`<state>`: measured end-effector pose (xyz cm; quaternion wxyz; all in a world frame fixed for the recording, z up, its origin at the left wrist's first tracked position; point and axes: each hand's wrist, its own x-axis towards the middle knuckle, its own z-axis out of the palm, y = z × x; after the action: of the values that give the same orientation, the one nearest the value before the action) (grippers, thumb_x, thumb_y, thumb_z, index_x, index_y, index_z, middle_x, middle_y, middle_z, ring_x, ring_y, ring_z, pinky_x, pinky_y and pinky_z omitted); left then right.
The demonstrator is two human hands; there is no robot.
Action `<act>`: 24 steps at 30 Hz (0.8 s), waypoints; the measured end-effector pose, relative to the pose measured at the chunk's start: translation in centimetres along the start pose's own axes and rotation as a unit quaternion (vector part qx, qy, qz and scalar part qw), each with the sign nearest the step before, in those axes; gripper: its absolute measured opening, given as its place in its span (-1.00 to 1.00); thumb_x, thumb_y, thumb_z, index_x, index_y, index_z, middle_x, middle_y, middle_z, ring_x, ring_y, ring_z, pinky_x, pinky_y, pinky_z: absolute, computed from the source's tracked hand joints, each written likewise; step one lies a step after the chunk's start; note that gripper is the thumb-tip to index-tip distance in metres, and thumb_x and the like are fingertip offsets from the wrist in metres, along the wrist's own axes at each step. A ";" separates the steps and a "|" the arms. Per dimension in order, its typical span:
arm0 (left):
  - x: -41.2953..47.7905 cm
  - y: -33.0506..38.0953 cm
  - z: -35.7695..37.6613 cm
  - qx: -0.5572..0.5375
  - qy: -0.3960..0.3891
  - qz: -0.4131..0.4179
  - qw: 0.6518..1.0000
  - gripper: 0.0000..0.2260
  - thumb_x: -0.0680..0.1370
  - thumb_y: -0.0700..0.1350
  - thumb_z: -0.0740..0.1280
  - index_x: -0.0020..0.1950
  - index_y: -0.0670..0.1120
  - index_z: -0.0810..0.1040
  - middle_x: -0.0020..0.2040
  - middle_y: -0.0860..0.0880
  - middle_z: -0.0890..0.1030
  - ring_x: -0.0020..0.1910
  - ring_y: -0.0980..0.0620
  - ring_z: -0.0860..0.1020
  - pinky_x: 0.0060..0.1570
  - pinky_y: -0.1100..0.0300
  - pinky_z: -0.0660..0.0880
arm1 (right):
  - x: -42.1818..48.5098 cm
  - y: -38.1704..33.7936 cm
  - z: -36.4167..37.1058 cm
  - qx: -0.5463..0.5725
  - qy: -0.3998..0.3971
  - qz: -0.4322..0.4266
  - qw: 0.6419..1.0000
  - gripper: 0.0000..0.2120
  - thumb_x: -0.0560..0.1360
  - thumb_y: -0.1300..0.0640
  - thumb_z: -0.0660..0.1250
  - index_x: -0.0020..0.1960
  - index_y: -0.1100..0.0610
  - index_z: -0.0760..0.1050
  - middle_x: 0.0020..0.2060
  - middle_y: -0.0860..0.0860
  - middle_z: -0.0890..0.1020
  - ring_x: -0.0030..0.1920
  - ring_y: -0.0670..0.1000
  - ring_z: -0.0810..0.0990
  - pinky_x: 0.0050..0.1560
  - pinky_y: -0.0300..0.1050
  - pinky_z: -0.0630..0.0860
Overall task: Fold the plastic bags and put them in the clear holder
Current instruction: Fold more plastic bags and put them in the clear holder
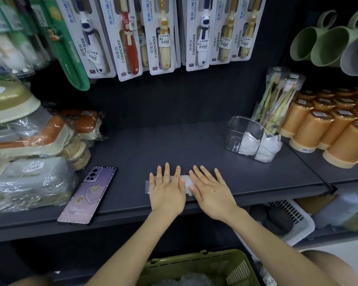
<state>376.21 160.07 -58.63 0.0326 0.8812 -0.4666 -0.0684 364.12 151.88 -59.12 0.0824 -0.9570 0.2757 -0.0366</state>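
A phone (87, 195) lies at the left of a dark shelf (153, 145), where a person's left hand (166, 190) and right hand (212, 191), fingers straight and spread, press flat a plastic bag (186, 181) folded into a narrow strip near the front edge. Below them, a green basket (194, 258) holds crumpled plastic. To the right stands a clear holder (233, 135) with folded white bags (247, 144) inside.

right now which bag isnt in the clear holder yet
The flattened bag under the left hand and right hand; the other bags sit folded inside the clear holder.
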 end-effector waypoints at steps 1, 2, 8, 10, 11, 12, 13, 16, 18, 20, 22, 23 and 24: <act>0.0 -0.6 -0.1 0.003 0.000 0.014 1.000 -0.55 0.68 0.06 -0.22 0.58 0.06 -0.15 0.59 -0.05 -0.15 0.56 -0.05 -0.21 0.50 -0.04 -0.28 | -0.1 0.1 0.0 -0.005 -0.013 0.004 1.000 0.10 0.22 -0.31 -0.78 0.57 0.09 -0.06 0.56 -0.04 -0.02 0.55 -0.05 -0.14 0.44 -0.04 -0.38; 0.1 -1.4 -0.1 0.008 0.003 0.029 1.000 -0.55 0.67 0.07 -0.23 0.57 0.07 -0.15 0.59 -0.03 -0.15 0.56 -0.03 -0.21 0.49 -0.04 -0.29 | -0.1 0.0 -0.1 -0.009 -0.020 0.009 1.000 0.11 0.19 -0.31 -0.79 0.58 0.08 -0.10 0.57 -0.05 -0.04 0.55 -0.06 -0.16 0.44 -0.02 -0.39; 0.8 -6.0 -0.7 0.032 -0.024 0.103 0.994 -0.55 0.67 0.08 -0.25 0.57 0.08 -0.17 0.58 0.06 -0.18 0.55 0.00 -0.25 0.45 -0.03 -0.36 | 0.0 -0.5 -0.9 -0.013 -0.041 0.013 0.999 -0.03 0.25 -0.23 -0.64 0.57 0.08 -0.16 0.57 -0.05 -0.11 0.55 -0.05 -0.22 0.45 0.02 -0.40; 1.2 -6.8 -1.2 0.047 -0.027 0.104 0.993 -0.52 0.66 0.11 -0.26 0.58 0.04 -0.15 0.58 0.05 -0.18 0.55 -0.01 -0.26 0.45 -0.02 -0.37 | 0.1 -0.6 -1.0 -0.005 -0.044 0.012 0.999 -0.04 0.25 -0.23 -0.62 0.58 0.08 -0.15 0.57 -0.05 -0.11 0.55 -0.05 -0.23 0.45 0.03 -0.40; 1.4 -7.0 -1.4 0.057 -0.017 0.103 0.993 -0.44 0.60 0.17 -0.34 0.58 0.02 -0.14 0.58 0.05 -0.18 0.55 -0.02 -0.25 0.45 -0.01 -0.38 | 0.1 -0.5 -0.9 -0.001 -0.046 0.012 0.999 -0.04 0.26 -0.23 -0.61 0.58 0.08 -0.15 0.57 -0.05 -0.11 0.55 -0.05 -0.23 0.45 0.04 -0.40; 1.5 -7.0 -1.6 0.057 0.006 0.108 0.992 -0.32 0.51 0.22 -0.44 0.58 0.00 -0.13 0.57 0.06 -0.19 0.55 -0.02 -0.25 0.43 0.02 -0.40 | 0.0 -0.5 -0.9 0.001 -0.049 0.011 0.999 -0.04 0.26 -0.23 -0.61 0.58 0.07 -0.15 0.57 -0.05 -0.11 0.54 -0.05 -0.23 0.45 0.04 -0.40; 1.5 -6.7 -2.0 0.050 0.028 0.124 0.991 -0.20 0.41 0.27 -0.53 0.58 -0.01 -0.12 0.55 0.08 -0.21 0.54 0.00 -0.26 0.42 0.06 -0.42 | 0.1 -0.5 -1.0 0.001 -0.050 0.010 0.999 -0.06 0.27 -0.24 -0.60 0.58 0.07 -0.15 0.57 -0.05 -0.11 0.54 -0.05 -0.23 0.45 0.05 -0.40; 1.0 -4.3 -2.4 0.023 0.033 0.211 0.977 -0.04 0.28 0.32 -0.69 0.56 0.00 -0.11 0.47 0.12 -0.23 0.47 0.13 -0.31 0.39 0.18 -0.44 | 0.1 -0.5 -0.9 -0.002 -0.062 0.016 0.998 -0.31 0.53 -0.22 -0.41 0.57 0.08 -0.17 0.57 -0.05 -0.13 0.54 -0.05 -0.25 0.45 0.05 -0.41; 0.9 -3.4 -1.8 -0.001 -0.003 0.236 0.972 0.02 0.23 0.37 -0.70 0.57 0.01 -0.08 0.49 0.13 -0.19 0.47 0.17 -0.29 0.39 0.24 -0.41 | 0.0 -0.4 -0.9 -0.002 -0.071 0.023 0.997 -0.46 0.65 -0.10 -0.25 0.57 0.08 -0.19 0.57 -0.04 -0.14 0.54 -0.05 -0.26 0.46 0.07 -0.41; 1.1 -3.8 -0.8 -0.021 -0.027 0.230 0.972 0.05 0.20 0.41 -0.68 0.57 0.01 -0.09 0.53 0.13 -0.17 0.50 0.15 -0.26 0.39 0.27 -0.39 | 0.1 -0.4 -0.9 -0.003 -0.078 0.025 0.997 -0.44 0.64 -0.13 -0.27 0.57 0.08 -0.20 0.57 -0.04 -0.15 0.54 -0.05 -0.26 0.47 0.07 -0.41; 1.1 -4.7 -0.3 -0.030 -0.030 0.218 0.975 0.02 0.22 0.42 -0.66 0.57 0.03 -0.13 0.53 0.13 -0.18 0.50 0.17 -0.28 0.41 0.25 -0.37 | 0.2 -0.4 -0.9 0.001 -0.076 0.023 0.997 -0.24 0.46 -0.26 -0.47 0.57 0.06 -0.21 0.57 -0.05 -0.15 0.54 -0.05 -0.27 0.46 0.08 -0.41; 1.1 -5.0 -0.2 -0.028 -0.032 0.216 0.975 0.00 0.23 0.42 -0.65 0.57 0.04 -0.14 0.54 0.13 -0.18 0.48 0.19 -0.30 0.43 0.23 -0.37 | 0.2 -0.3 -0.8 0.006 -0.072 0.022 0.997 -0.14 0.34 -0.28 -0.54 0.57 0.05 -0.21 0.56 -0.06 -0.15 0.53 -0.06 -0.28 0.46 0.08 -0.42; 1.0 -5.0 -0.2 -0.024 -0.035 0.217 0.975 -0.03 0.25 0.41 -0.64 0.57 0.04 -0.16 0.55 0.12 -0.19 0.46 0.20 -0.31 0.44 0.21 -0.36 | 0.0 -0.2 -0.7 0.010 -0.070 0.024 0.997 -0.09 0.29 -0.27 -0.57 0.57 0.04 -0.22 0.56 -0.07 -0.16 0.53 -0.06 -0.28 0.45 0.08 -0.43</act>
<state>380.89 162.04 -59.12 0.0518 0.7549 -0.6458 -0.1016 364.20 151.94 -58.44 0.1119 -0.9496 0.2914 0.0292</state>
